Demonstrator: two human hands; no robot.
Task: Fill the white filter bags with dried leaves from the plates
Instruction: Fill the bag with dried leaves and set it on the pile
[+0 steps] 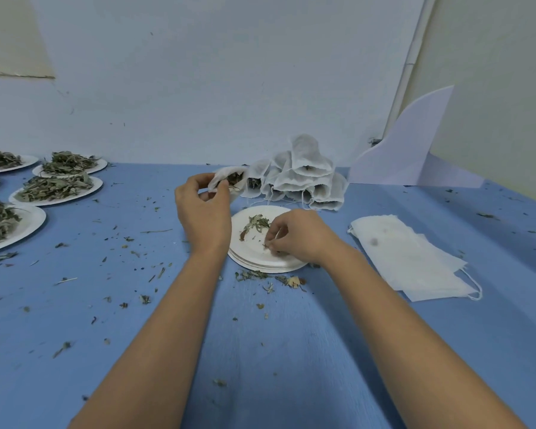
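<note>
1. Head view: the left hand (203,212) pinches the rim of a white filter bag (229,178) between thumb and curled fingers. The bag's mouth is held open and dark leaves show inside.
2. The right hand (297,236) has its fingertips (271,246) bunched together on leaf bits on the stack of white plates (254,258), nearer the person than the bag.
3. A few dried leaves (257,222) lie just beyond those fingertips.
4. Filled bags (304,178) are piled beyond both hands, and flat empty bags (409,258) lie to the right of the right hand.
5. Heaped leaf plates (56,188) sit well to the left of the left hand.

Blue table (59,382) against pale wall (198,88); 1 white pipe (407,75) runs up rt corner, cream side wall (492,57) beyond.
</note>
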